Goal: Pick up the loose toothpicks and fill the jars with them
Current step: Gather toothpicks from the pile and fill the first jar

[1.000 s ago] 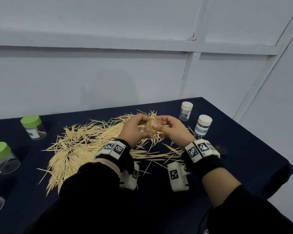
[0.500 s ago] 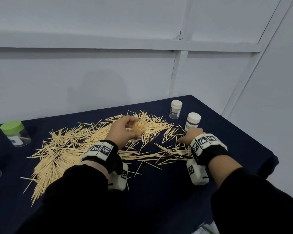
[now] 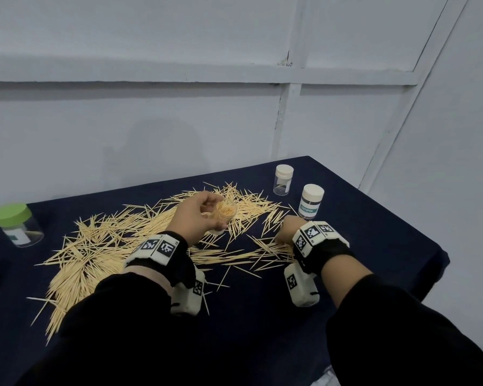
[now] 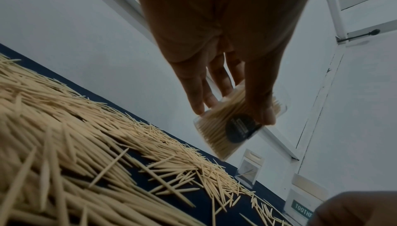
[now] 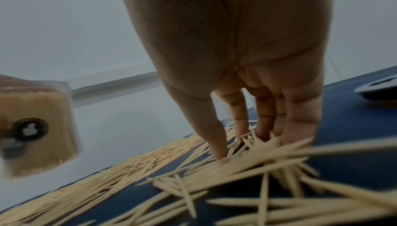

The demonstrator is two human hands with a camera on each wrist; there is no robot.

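Dim, flat, bluish light throughout — we see only a faint soft shadow on the wall (image 3: 156, 151) behind the table's far edge. Head view sharp, lines bowed at its edges. Right wrist view blurred — near toothpicks (image 5: 279, 187) smeared; left wrist view soft, noisy.

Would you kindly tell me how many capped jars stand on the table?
3: a green-lidded clear jar far left; a white-lidded clear jar back right; a white-lidded labelled jar just nearer. More may lie outside view.
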